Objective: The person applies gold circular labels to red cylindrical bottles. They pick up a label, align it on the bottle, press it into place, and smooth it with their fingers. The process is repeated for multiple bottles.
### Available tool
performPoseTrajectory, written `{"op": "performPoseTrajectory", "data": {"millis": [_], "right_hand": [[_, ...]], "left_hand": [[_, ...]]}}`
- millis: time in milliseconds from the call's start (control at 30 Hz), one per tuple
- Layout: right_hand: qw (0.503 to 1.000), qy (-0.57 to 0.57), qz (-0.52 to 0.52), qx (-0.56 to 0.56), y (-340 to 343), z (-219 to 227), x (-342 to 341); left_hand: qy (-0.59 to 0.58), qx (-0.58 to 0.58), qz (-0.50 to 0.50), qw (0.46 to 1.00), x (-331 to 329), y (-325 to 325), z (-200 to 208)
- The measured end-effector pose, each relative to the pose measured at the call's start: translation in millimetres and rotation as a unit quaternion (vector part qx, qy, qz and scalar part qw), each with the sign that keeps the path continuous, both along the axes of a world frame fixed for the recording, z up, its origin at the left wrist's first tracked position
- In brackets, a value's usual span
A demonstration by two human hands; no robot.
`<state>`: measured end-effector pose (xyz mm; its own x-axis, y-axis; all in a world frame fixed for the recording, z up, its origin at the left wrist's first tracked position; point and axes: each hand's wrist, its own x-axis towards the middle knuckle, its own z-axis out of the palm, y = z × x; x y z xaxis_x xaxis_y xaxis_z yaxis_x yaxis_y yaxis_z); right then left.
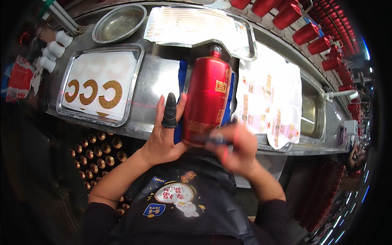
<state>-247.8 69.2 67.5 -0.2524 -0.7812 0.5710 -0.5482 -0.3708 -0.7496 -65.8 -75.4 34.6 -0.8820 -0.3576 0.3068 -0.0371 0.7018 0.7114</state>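
A glossy red bottle [206, 87] with gold square emblems lies on a blue-edged support, its neck pointing away from me. Along its left side, my left hand [165, 136] is open, fingers stretched out and the thumb side against the bottle's lower end. A black pointed finger cover [170, 110] sits on one of its fingers. My right hand [239, 149] is closed at the lower right of the bottle, smeared by motion. Something dark [218, 138] shows at its fingers against the gold band; its kind is too blurred to tell.
At left, a metal tray [61, 92] holds sheets with gold C-shaped pieces. Behind are a round metal bowl [98, 32] and a tray of stacked sheets [192, 24]. Printed sheets [281, 90] lie right, before a sink [313, 108]. Red bottles [288, 16] line the back.
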Motion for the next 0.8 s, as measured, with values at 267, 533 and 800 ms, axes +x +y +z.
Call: {"op": "performPoseTrajectory", "data": {"millis": [267,533,800], "right_hand": [[0.943,0.256,-0.092,-0.193,-31.3,5.5,-31.7],[0.965,0.068,-0.248,-0.048,-68.1,15.9,-69.8],[0.969,-0.183,-0.168,0.0,-30.8,0.4,-32.0]], "left_hand": [[-0.048,-0.084,-0.004,0.995,0.5,-1.4,2.7],[-0.039,-0.114,0.023,0.992,-6.1,2.2,15.5],[-0.015,-0.151,0.021,0.988,-25.6,12.5,19.7]]}}
